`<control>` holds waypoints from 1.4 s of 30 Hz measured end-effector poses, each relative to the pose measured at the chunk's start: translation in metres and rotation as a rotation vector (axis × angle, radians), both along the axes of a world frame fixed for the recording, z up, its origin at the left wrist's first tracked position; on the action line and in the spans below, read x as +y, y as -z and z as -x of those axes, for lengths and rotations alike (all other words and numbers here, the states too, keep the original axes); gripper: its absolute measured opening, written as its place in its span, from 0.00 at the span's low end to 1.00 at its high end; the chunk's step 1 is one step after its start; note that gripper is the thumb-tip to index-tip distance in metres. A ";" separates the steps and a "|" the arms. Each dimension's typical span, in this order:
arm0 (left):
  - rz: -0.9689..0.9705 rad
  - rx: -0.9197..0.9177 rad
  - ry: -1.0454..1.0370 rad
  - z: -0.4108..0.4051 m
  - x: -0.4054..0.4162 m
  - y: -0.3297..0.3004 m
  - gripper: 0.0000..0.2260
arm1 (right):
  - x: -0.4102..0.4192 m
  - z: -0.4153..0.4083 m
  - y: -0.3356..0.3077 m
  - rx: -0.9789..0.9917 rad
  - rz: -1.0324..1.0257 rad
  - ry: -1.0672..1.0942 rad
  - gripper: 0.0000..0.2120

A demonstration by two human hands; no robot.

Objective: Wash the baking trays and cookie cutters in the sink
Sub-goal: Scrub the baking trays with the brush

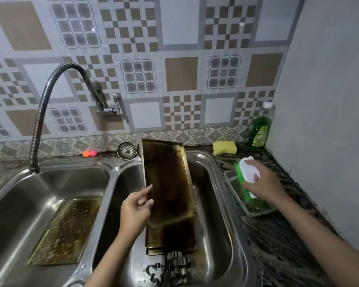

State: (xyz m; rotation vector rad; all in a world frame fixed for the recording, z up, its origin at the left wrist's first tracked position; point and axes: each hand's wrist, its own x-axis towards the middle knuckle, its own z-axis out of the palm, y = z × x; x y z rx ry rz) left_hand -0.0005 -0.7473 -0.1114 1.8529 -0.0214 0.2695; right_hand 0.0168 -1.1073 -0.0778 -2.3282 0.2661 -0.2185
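Currently scrub prep: our left hand pinches left edge of baking tray, propped tilted in right basin. Right hand fingers clamped on brush over soap dish at counter's right edge. Cookie cutters at basin's near end. Next, we judge: brush to tray.

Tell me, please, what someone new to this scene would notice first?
The eye goes first to the dark, stained baking tray propped upright in the right basin, steadied at its edge by the left hand. Next comes the green-bristled scrub brush gripped by the right hand above a small container on the counter. Another tray lies flat in the left basin.
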 end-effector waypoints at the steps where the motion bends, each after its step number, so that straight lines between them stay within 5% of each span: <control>1: 0.083 0.043 -0.007 -0.001 0.003 0.003 0.21 | 0.008 0.004 -0.007 -0.069 -0.029 -0.002 0.30; 9: 0.291 0.119 0.017 0.016 -0.013 0.008 0.19 | 0.140 0.032 -0.033 -0.134 -0.162 -0.321 0.38; 12: 0.310 0.081 0.059 0.025 -0.011 0.005 0.19 | 0.180 0.029 -0.020 -0.091 0.044 -0.423 0.40; 14: 0.304 0.076 0.117 0.034 -0.003 0.005 0.18 | 0.178 0.007 -0.020 -0.110 0.165 -0.284 0.40; 17: 0.303 0.101 0.165 0.042 0.003 0.007 0.18 | 0.182 -0.014 -0.024 -0.095 0.054 -0.050 0.36; 21: 0.326 0.066 0.072 0.039 0.018 -0.003 0.17 | 0.229 0.011 -0.006 -0.153 0.031 -0.434 0.34; 26: 0.271 0.034 0.138 0.044 0.034 -0.005 0.16 | 0.199 -0.032 -0.003 -0.118 -0.034 -0.105 0.35; 31: 0.240 0.017 0.109 0.036 0.032 -0.003 0.14 | 0.228 0.004 0.007 -0.209 -0.029 -0.419 0.33; 35: 0.207 0.065 0.185 0.041 0.019 -0.002 0.16 | 0.204 -0.032 0.004 -0.190 -0.101 -0.132 0.34; 39: 0.206 0.067 0.152 0.037 0.017 -0.003 0.16 | 0.225 -0.011 0.004 -0.212 -0.076 -0.353 0.34; 42: 0.173 0.043 0.158 0.040 0.021 -0.006 0.16 | 0.197 -0.038 0.014 -0.201 -0.112 -0.237 0.34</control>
